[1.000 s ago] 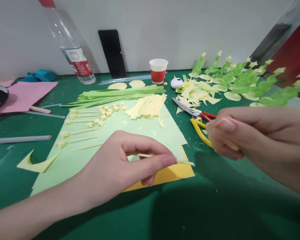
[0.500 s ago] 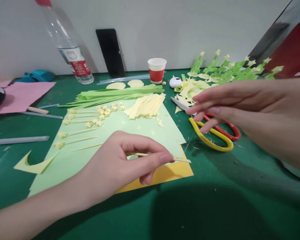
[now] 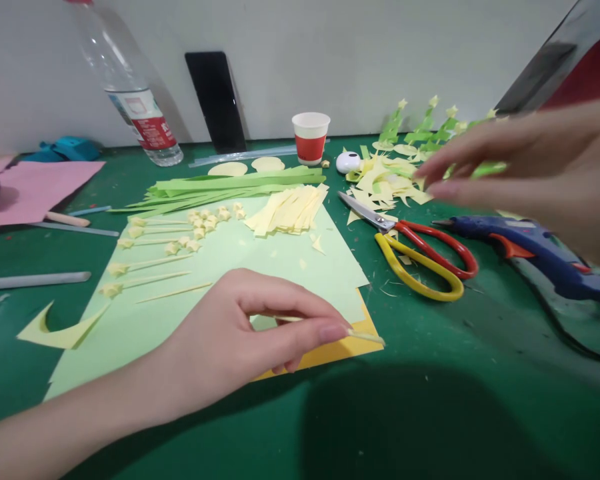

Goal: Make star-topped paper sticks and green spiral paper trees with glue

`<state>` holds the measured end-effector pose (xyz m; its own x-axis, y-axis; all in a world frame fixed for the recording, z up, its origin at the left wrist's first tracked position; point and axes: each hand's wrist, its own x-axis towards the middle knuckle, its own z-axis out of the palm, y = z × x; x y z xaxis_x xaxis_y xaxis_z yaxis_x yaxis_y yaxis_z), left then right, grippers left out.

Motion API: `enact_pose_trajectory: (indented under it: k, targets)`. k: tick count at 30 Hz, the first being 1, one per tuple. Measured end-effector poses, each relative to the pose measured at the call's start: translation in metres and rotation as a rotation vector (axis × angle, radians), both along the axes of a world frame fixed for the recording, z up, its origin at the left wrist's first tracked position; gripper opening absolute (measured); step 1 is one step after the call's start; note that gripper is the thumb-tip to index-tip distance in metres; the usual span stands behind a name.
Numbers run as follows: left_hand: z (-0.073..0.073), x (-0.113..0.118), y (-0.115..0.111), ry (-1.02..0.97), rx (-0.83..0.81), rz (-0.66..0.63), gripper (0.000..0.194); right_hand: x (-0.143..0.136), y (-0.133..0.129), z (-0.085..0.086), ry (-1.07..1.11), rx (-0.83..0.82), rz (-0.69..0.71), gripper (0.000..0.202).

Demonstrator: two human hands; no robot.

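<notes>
My left hand (image 3: pixel 275 327) is closed in a pinch on a thin pale yellow paper stick (image 3: pixel 367 337), whose end sticks out to the right past the thumb. Blurred by motion, my right hand (image 3: pixel 520 167) is raised at the right with its fingers stretched out, and nothing shows in them. Below it lies a blue glue gun (image 3: pixel 540 250) with an orange trigger. Scissors (image 3: pixel 415 253) with one red and one yellow handle rest between the two hands. On a light green paper sheet (image 3: pixel 260 260) are several star-tipped sticks (image 3: pixel 147 263), loose paper stars (image 3: pixel 200 223) and a bare stick (image 3: pixel 175 292).
Yellow strips (image 3: pixel 287 210) and green strips (image 3: pixel 235 183) lie behind the sheet. A water bottle (image 3: pixel 147 123), phone (image 3: pixel 217 100) and paper cup (image 3: pixel 311 140) stand by the wall. Yellow scraps (image 3: pixel 383 177) and green star-topped stems (image 3: pixel 425 123) are at the back right.
My right hand has moved right and up, away from the scissors, uncovering the glue gun. My left hand keeps its pinch on the stick, a little lower in view.
</notes>
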<state>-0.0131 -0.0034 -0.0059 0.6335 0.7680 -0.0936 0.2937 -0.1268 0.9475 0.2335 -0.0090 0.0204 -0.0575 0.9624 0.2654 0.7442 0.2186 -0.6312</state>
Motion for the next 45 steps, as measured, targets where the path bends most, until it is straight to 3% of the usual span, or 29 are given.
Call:
enact_pose_trajectory:
  k: [1, 4, 7, 11, 23, 29, 45]
  targets:
    - [0.001, 0.0, 0.001, 0.006, 0.048, -0.036, 0.012, -0.015, -0.005, 0.001, 0.04, -0.053, 0.137, 0.017]
    - [0.001, -0.002, 0.002, 0.031, 0.179, -0.112, 0.011, -0.045, -0.013, -0.002, 0.128, -0.577, 0.352, 0.015]
    - [-0.002, -0.004, 0.001, 0.039, 0.271, -0.156, 0.011, -0.051, -0.015, -0.008, 0.222, -0.783, 0.425, 0.017]
    - [-0.007, -0.006, -0.001, 0.024, 0.401, -0.195, 0.012, -0.05, -0.015, -0.011, 0.178, -0.887, 0.363, 0.017]
    - [-0.002, -0.003, -0.005, 0.134, 0.635, -0.282, 0.015, -0.054, -0.017, -0.018, 0.187, -1.015, 0.414, 0.016]
    - [-0.003, -0.004, -0.008, 0.207, 0.659, -0.305, 0.021, -0.055, -0.019, -0.022, 0.21, -1.112, 0.447, 0.018]
    - [-0.003, -0.004, -0.009, 0.093, 0.601, -0.356, 0.018, -0.052, -0.02, -0.03, 0.162, -1.197, 0.502, 0.026]
